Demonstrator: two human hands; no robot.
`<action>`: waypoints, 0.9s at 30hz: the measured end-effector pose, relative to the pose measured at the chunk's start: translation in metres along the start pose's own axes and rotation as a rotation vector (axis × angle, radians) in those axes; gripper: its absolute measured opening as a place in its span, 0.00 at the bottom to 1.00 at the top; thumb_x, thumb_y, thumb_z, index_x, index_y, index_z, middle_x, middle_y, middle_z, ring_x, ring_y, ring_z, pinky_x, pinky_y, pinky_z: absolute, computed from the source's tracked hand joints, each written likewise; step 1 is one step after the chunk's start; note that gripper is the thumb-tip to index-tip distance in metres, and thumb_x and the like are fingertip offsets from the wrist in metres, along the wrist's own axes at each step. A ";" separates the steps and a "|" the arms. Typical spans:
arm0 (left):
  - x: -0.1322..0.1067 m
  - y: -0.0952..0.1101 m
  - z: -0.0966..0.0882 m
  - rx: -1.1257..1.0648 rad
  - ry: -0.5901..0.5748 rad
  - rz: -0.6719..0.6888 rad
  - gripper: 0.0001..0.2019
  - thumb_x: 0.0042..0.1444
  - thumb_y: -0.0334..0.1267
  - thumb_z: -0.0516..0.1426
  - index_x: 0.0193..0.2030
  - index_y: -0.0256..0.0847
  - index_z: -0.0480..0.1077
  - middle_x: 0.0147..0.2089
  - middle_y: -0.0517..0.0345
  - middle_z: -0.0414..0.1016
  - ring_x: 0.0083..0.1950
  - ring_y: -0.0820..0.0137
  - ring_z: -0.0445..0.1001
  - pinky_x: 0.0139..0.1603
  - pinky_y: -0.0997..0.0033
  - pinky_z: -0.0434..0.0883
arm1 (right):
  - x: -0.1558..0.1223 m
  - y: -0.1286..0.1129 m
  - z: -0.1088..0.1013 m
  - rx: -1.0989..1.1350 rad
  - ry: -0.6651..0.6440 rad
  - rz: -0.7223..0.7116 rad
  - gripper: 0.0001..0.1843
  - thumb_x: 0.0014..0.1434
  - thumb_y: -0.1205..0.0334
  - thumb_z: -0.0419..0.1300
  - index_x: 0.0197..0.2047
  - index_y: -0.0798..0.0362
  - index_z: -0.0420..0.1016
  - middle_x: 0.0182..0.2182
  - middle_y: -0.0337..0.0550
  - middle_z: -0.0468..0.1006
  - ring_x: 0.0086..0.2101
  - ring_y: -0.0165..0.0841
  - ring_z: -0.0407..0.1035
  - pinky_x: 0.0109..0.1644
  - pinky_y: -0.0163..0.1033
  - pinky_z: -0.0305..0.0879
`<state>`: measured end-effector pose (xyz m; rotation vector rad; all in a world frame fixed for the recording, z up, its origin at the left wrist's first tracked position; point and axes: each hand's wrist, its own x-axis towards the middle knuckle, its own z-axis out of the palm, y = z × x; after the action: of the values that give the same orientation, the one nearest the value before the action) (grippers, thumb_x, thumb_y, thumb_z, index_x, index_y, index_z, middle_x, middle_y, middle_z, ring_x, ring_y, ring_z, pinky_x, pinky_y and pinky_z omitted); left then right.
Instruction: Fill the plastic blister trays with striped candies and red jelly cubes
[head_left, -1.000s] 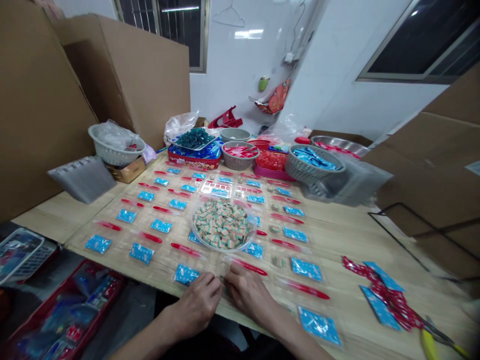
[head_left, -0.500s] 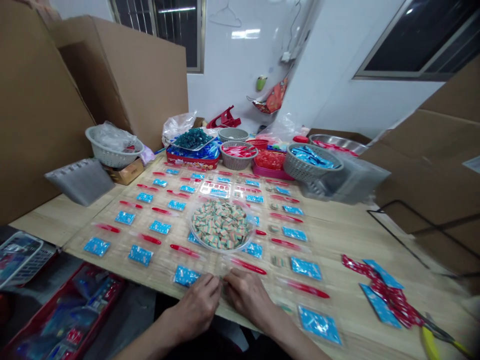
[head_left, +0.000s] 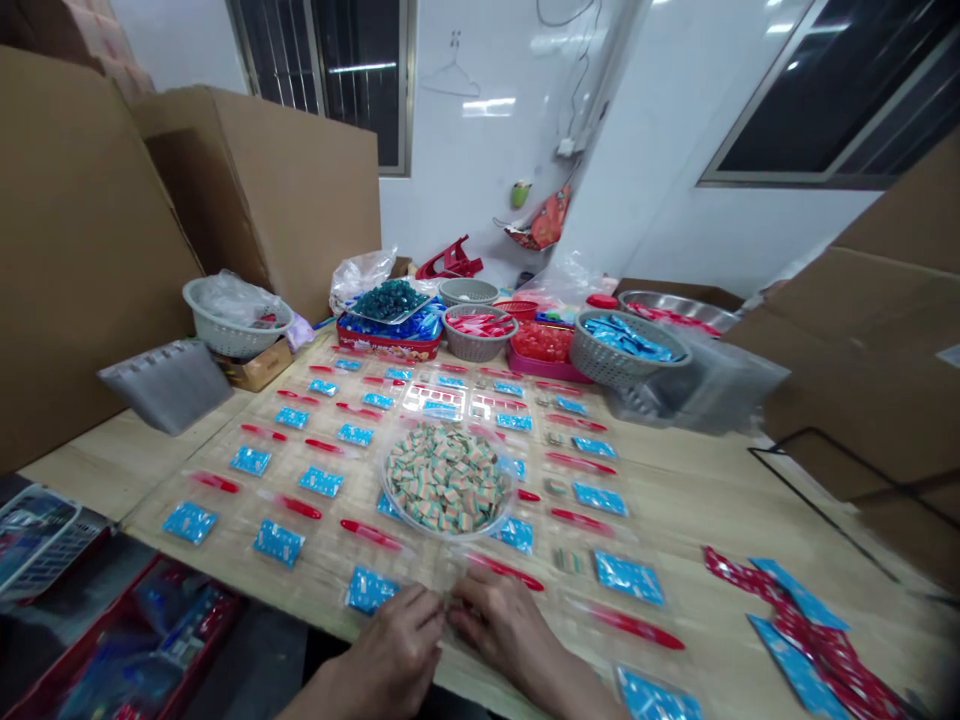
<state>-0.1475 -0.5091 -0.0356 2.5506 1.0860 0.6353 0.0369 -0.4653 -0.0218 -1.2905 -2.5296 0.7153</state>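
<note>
One glossy packet (head_left: 452,573), left hand (head_left: 395,645), right hand (head_left: 508,632)

No readable text, labels, brands or numbers anywhere; print on the small blue packets (head_left: 369,590) is blurred.

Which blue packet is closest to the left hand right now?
The blue packet in the row nearest the person, just beyond and to the left of the left hand, almost touching its fingers; the rest lie farther off.
</note>
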 end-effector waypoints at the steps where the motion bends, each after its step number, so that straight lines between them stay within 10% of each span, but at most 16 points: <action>1: 0.003 -0.002 -0.003 -0.009 0.037 0.001 0.11 0.51 0.24 0.51 0.41 0.36 0.67 0.39 0.49 0.72 0.41 0.64 0.70 0.42 0.65 0.72 | 0.003 0.003 -0.007 0.032 0.014 -0.001 0.06 0.56 0.69 0.56 0.29 0.54 0.73 0.28 0.40 0.75 0.30 0.30 0.67 0.32 0.32 0.55; 7: 0.041 -0.040 -0.041 0.063 0.331 -0.212 0.11 0.55 0.26 0.48 0.39 0.38 0.70 0.39 0.50 0.73 0.42 0.65 0.71 0.43 0.64 0.70 | 0.054 0.013 -0.054 0.039 0.154 -0.062 0.11 0.57 0.72 0.51 0.36 0.54 0.75 0.33 0.43 0.74 0.35 0.32 0.68 0.38 0.33 0.58; 11: 0.077 -0.071 -0.061 0.211 0.134 -0.375 0.09 0.50 0.25 0.51 0.31 0.39 0.71 0.35 0.53 0.73 0.41 0.63 0.70 0.47 0.60 0.68 | 0.083 0.012 -0.053 -0.119 0.026 -0.072 0.11 0.53 0.74 0.51 0.30 0.55 0.74 0.32 0.43 0.72 0.34 0.32 0.65 0.37 0.34 0.56; 15: 0.094 -0.091 -0.058 0.208 -0.037 -0.347 0.09 0.44 0.24 0.52 0.29 0.39 0.70 0.34 0.53 0.73 0.40 0.63 0.71 0.48 0.62 0.67 | 0.090 0.019 -0.044 -0.049 0.009 -0.084 0.12 0.48 0.77 0.50 0.26 0.56 0.72 0.28 0.41 0.71 0.31 0.29 0.63 0.36 0.33 0.54; 21: 0.087 -0.100 -0.045 0.125 0.104 -0.335 0.13 0.43 0.24 0.53 0.36 0.39 0.70 0.38 0.53 0.70 0.44 0.63 0.68 0.47 0.65 0.66 | 0.112 0.029 -0.041 0.301 0.050 -0.073 0.09 0.46 0.74 0.51 0.27 0.55 0.70 0.21 0.34 0.65 0.25 0.27 0.59 0.29 0.30 0.52; 27: 0.082 -0.097 -0.043 0.108 0.166 -0.358 0.07 0.45 0.24 0.52 0.29 0.37 0.68 0.37 0.52 0.69 0.44 0.63 0.67 0.47 0.63 0.66 | 0.135 0.021 -0.033 0.127 0.021 -0.102 0.11 0.41 0.76 0.52 0.27 0.55 0.71 0.22 0.34 0.67 0.26 0.27 0.60 0.31 0.31 0.51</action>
<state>-0.1772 -0.3790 -0.0175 2.3312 1.6246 0.7153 -0.0154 -0.3359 -0.0085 -1.1137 -2.4687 0.8211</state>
